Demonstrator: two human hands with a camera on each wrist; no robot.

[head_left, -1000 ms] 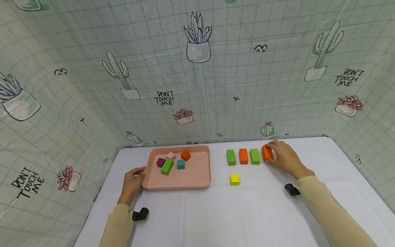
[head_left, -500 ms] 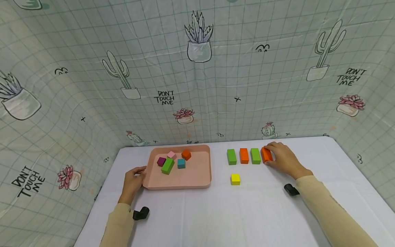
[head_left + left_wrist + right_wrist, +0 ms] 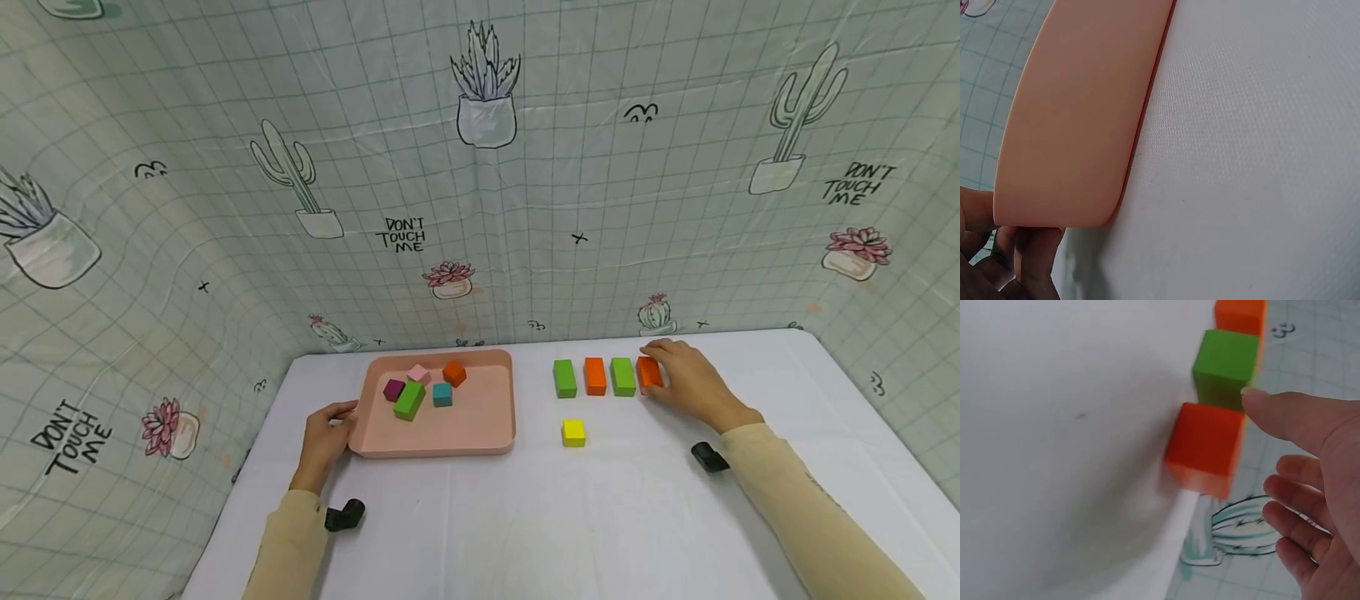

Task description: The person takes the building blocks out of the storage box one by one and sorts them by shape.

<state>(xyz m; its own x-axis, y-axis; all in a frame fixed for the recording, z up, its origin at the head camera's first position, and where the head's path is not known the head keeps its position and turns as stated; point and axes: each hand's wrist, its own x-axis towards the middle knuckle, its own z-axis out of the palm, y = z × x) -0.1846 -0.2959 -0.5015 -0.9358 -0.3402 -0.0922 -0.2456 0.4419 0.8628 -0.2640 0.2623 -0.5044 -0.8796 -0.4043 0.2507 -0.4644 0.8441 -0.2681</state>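
My left hand [image 3: 326, 437] grips the left wall of a pink tray [image 3: 442, 454]; its thumb and curled fingers meet the tray's end in the left wrist view. My right hand [image 3: 693, 383] is at an orange block [image 3: 648, 375], the rightmost in a row. In the right wrist view that orange block [image 3: 1205, 447] stands on the table, with the thumb [image 3: 1285, 415] and loosely bent fingers apart from it. Left of it in the row come a green block [image 3: 623, 377], another orange block [image 3: 596, 377] and another green block [image 3: 566, 379].
Inside the tray lie a purple cube [image 3: 393, 390], a pink block [image 3: 419, 374], a long green block [image 3: 409, 401], a teal cube [image 3: 442, 395] and an orange piece [image 3: 454, 373]. A yellow cube [image 3: 573, 433] stands in front of the row. Patterned cloth [image 3: 525, 208] rises behind the table.
The rightmost orange block has turned from slanted to nearly square with the row, and my right thumb and fingers now stand off it. My left hand stays on the tray.
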